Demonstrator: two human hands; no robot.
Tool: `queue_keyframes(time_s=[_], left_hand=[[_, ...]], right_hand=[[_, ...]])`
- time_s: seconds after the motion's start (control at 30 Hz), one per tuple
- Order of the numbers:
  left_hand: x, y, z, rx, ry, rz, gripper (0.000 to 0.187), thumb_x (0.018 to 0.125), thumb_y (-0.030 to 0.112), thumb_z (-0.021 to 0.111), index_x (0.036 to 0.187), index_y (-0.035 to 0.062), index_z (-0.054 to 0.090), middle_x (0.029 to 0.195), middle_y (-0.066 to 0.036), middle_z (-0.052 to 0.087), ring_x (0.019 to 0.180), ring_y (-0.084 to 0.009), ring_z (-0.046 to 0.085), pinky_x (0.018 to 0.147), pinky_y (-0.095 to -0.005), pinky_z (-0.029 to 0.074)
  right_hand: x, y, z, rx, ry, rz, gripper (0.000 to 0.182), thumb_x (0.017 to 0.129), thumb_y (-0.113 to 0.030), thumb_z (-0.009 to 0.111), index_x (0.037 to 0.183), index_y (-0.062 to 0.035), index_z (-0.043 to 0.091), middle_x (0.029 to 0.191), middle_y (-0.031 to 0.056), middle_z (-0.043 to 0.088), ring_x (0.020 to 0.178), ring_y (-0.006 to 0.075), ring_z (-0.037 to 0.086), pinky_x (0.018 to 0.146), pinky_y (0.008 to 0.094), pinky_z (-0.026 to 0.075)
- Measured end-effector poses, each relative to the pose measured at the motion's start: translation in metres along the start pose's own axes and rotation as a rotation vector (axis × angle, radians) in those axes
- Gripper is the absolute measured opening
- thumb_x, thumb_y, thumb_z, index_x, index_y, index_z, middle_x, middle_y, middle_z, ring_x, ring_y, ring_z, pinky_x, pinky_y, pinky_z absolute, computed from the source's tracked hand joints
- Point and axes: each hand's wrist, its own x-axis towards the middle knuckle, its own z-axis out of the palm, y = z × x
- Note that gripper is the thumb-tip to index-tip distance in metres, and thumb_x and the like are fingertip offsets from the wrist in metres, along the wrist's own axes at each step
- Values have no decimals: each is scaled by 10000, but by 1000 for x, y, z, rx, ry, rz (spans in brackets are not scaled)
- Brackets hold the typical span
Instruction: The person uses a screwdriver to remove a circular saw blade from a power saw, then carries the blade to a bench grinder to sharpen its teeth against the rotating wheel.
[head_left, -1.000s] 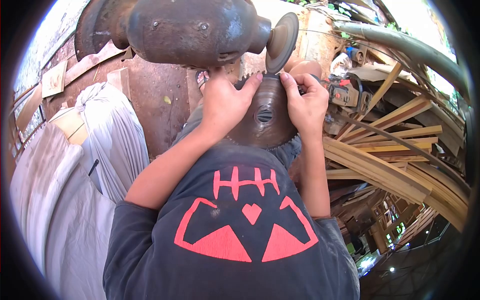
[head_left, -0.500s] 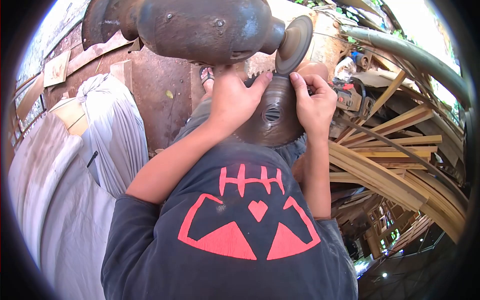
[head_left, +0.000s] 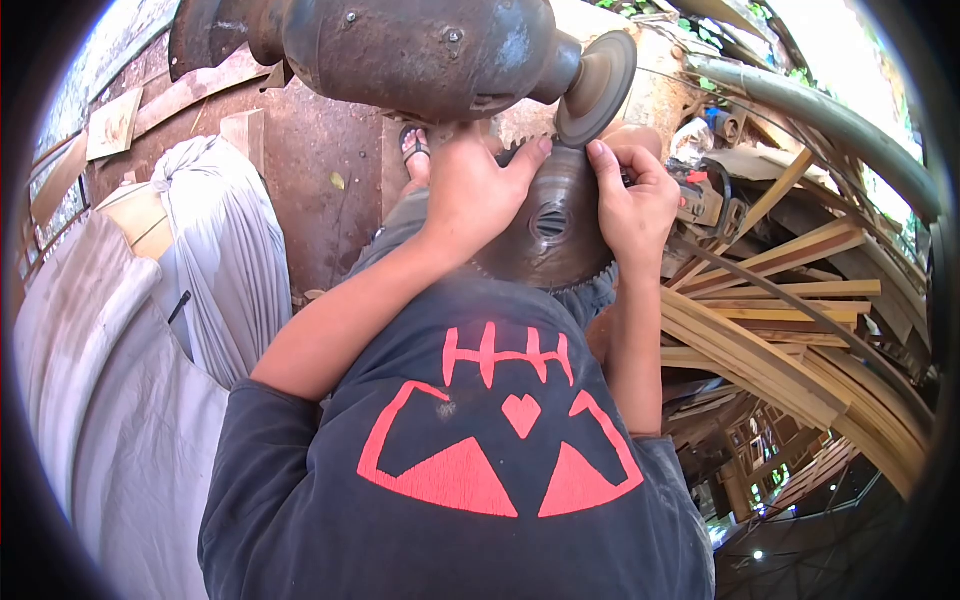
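Note:
A round, toothed saw blade [head_left: 565,255] with a hole in its middle is held upright in front of my lap. My left hand [head_left: 478,185] grips its upper left edge, the thumb pressed on the face near the teeth. On the upper right edge, my right hand [head_left: 635,195] pinches the blade between thumb and curled fingers. Right above the blade's top edge is a grinding wheel [head_left: 603,85], mounted on the shaft of a rusty bench grinder motor [head_left: 420,55]. Wheel and teeth look to be touching or nearly so. The fingers behind the blade are partly hidden.
To the left hangs a knotted grey-white cloth [head_left: 225,250]. Stacked wooden strips [head_left: 770,350] lie on the right, near a chainsaw [head_left: 710,200]. A thick pipe [head_left: 820,110] crosses the upper right. My sandalled foot [head_left: 414,150] rests on the ground beneath the motor.
The whole view has shifted slightly, so motor, wheel and hands appear a little further right. Both hands keep their grip on the saw blade, with hardly any other difference.

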Motion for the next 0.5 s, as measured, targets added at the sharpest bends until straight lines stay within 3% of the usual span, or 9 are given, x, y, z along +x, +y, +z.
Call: queue_keyframes(time_s=[0.13,0.27,0.37,0.5], left_hand=[[0,4,-1,-27,-11,1,510,820,321,769,1072,-78,575,510,-139,542,469,-288,553,542,-415,449],[1,5,-2,-39,0,21,532,817,305,776,1112,-83,562,605,-146,587,552,-296,590,595,-407,474],[1,7,-2,-17,-4,-1,514,811,309,782,1076,-83,581,682,-168,610,619,-311,612,639,-411,486],[1,5,-1,-25,-19,-36,495,802,314,791,1034,-80,601,738,-191,625,680,-334,629,679,-421,491]], right_hand=[[1,0,0,-3,2,-9,258,886,-206,769,796,27,703,613,-53,563,575,9,435,511,200,349],[2,3,0,1,0,-14,251,883,-200,770,799,27,704,624,-48,576,584,15,446,524,206,369],[4,4,-1,18,-17,24,268,856,-234,772,826,27,720,630,69,648,574,80,513,570,281,456],[3,1,-1,-9,-3,17,260,855,-226,770,824,28,721,633,69,651,575,79,512,571,281,456]])
